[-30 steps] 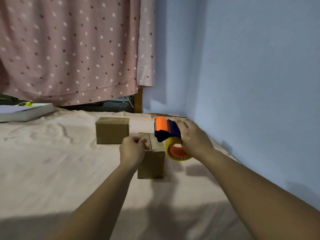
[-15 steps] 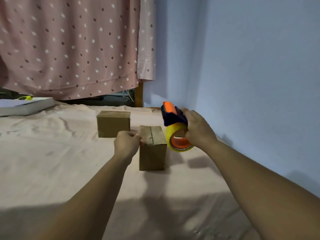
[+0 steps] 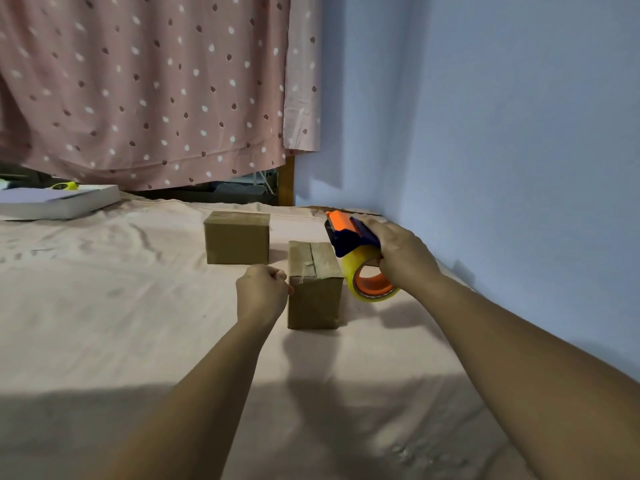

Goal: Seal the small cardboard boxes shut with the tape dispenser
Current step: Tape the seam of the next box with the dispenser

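Note:
Two small cardboard boxes stand on the pink sheet. The near box (image 3: 314,285) has a strip of clear tape along its top seam. The far box (image 3: 237,242) sits behind it to the left. My right hand (image 3: 401,258) grips the tape dispenser (image 3: 356,252), orange and dark blue with a yellowish tape roll, just right of the near box and lifted off its top. My left hand (image 3: 261,294) is curled into a fist at the near box's left side, fingertips at its upper edge; whether it pinches anything is hidden.
A blue wall (image 3: 502,150) runs close along the right. A spotted pink curtain (image 3: 145,88) hangs at the back. A flat white box (image 3: 59,201) with a yellow object on it lies at the far left. The sheet (image 3: 104,306) is wrinkled.
The dispenser has come off the near box's top and moved right and up. My left hand slid from the box's top to its left side.

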